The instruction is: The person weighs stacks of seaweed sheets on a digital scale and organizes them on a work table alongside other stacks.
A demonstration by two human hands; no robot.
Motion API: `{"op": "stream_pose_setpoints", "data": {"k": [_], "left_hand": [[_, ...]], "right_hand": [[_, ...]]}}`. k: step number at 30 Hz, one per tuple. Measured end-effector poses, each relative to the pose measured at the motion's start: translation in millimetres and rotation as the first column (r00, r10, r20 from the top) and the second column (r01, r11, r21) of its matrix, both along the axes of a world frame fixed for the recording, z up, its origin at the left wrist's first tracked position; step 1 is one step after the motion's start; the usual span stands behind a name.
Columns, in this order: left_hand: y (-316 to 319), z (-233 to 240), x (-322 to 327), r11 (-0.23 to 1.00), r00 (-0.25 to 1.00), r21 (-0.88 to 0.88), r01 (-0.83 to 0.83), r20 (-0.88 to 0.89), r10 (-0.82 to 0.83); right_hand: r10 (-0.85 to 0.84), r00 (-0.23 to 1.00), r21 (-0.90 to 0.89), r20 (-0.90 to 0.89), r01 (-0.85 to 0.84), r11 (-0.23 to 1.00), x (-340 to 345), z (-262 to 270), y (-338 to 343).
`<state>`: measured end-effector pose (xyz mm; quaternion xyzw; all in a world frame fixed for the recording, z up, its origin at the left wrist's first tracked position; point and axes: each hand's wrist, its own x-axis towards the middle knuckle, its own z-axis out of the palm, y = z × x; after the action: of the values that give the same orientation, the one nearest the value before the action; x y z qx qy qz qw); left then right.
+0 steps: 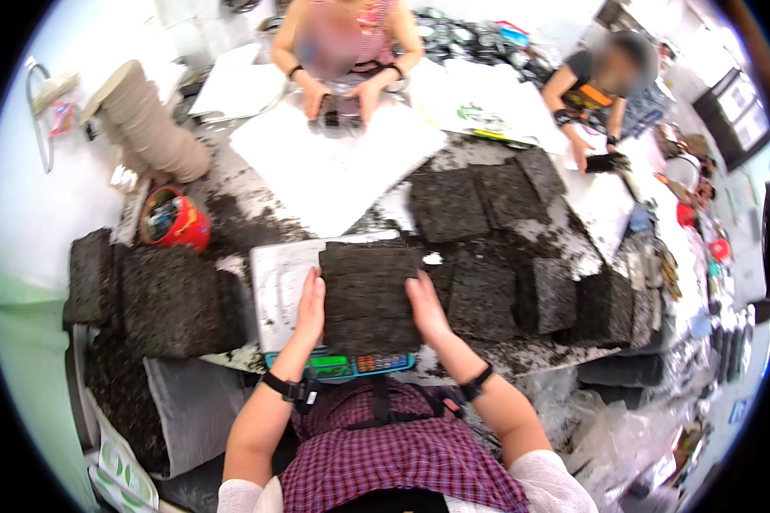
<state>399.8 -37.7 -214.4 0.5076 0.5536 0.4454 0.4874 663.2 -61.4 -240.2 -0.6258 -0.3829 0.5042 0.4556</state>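
Note:
A thick stack of dark dried seaweed sheets [370, 298] is held upright between my two palms. My left hand [310, 304] lies flat along its left side, fingers pointing away from me. Against the right side presses my right hand [428, 304]. The stack is over a digital scale with a white platform [282, 276] and a lit green display [329, 365]; whether it rests on the platform is hidden. Beside my right hand lie more dark seaweed stacks [481, 295]. Left of the scale sit further stacks [170, 301].
A red bucket [194, 221] of small items stands left, near a tall beige stack [147, 128]. Opposite, a person's hands [341, 108] hold a dark bundle over white sheeting [340, 173]. At right another person holds a dark block [603, 163]. Dark crumbs litter the table.

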Motion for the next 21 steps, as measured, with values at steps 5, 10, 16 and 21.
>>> {"op": "stream_pose_setpoints", "data": {"k": [5,10,16,21], "left_hand": [[-13.7,-6.9,-15.1,1.000,1.000,-0.022,-0.013,0.023,0.013],[-54.4,-8.5,-63.2,0.987,0.988,-0.042,-0.157,0.002,0.157],[-71.9,22.8,-95.0,0.974,0.964,-0.051,-0.223,-0.163,0.212],[-73.9,32.6,-100.9,0.981,0.982,-0.057,-0.187,-0.014,0.187]], "right_hand": [[-0.110,0.915,0.112,0.388,0.071,0.991,44.2,15.9,3.8],[-0.236,0.208,0.182,0.949,0.250,0.951,199.6,33.9,-47.9],[0.047,0.349,-0.167,0.936,0.323,0.932,329.2,-43.4,-127.2],[0.045,0.518,-0.180,0.854,0.213,0.960,351.0,-15.1,-120.7]]}}
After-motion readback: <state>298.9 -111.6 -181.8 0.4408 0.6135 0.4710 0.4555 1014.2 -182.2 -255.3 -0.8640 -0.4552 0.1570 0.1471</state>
